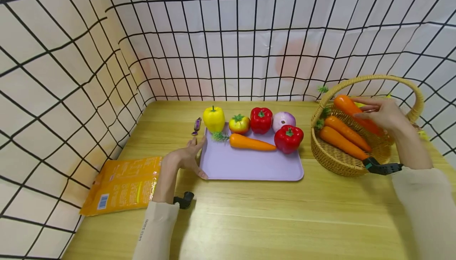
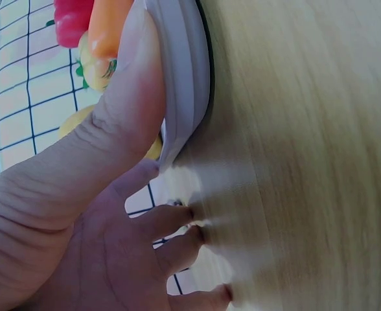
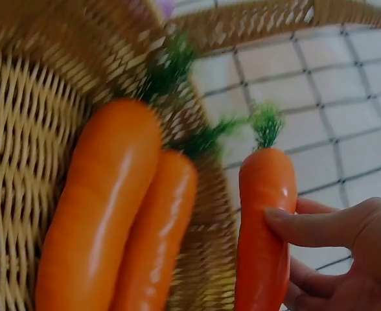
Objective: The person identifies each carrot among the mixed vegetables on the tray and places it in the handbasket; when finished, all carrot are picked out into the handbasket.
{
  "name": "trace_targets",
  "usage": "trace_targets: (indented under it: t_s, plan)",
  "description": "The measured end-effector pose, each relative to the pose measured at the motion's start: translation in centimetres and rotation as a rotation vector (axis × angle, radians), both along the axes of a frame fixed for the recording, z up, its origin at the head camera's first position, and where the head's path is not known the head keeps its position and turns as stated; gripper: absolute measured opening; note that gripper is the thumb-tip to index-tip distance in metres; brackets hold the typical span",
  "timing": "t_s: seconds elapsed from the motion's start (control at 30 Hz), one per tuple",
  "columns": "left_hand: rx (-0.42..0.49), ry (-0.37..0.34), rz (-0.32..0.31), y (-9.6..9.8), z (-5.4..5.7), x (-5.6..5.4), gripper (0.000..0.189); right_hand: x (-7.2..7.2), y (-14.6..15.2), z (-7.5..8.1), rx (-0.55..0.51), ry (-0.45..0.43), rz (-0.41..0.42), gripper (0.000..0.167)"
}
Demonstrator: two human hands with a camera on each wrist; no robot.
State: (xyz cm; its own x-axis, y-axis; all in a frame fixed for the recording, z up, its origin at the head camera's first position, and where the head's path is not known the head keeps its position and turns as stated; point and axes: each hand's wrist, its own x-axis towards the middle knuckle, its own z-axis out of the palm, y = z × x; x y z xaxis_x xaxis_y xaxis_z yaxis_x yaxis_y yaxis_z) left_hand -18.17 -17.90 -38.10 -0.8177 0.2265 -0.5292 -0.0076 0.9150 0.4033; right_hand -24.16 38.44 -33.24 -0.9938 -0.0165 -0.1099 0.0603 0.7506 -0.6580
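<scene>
Here I am gripping a carrot (image 3: 263, 227) in my right hand (image 1: 382, 114), lifting it above the wicker basket (image 1: 331, 155). My left hand (image 1: 185, 158) is resting flat, fingers relaxed, thumb touching the lilac tray (image 1: 249, 165) on the tabletop (image 1: 267, 220).

We are lifting a glossy orange plastic carrot (image 3: 263, 227)

Green-tufted, it is tilting above the woven wicker basket (image 1: 333, 159), beside our lilac tray (image 1: 249, 165).

The left hand (image 2: 80, 220) presses its thumb (image 2: 129, 91) along the tray (image 2: 187, 78) rim, fingertips (image 2: 194, 212) touching the table (image 2: 307, 155) beside it.
</scene>
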Motion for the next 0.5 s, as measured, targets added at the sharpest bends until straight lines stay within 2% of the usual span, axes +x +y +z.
trace_targets:
  t_s: [0.2, 0.5]
  plan:
    - [0.009, -0.005, -0.001, 0.0, 0.0, 0.0, 0.130, -1.2, 0.9, -2.0, -0.050, -0.073, 0.036, 0.060]
    - [0.025, 0.009, -0.009, -0.3, -0.1, 0.0, 0.131, -1.5, 0.7, -2.3, -0.042, -0.109, 0.019, 0.064]
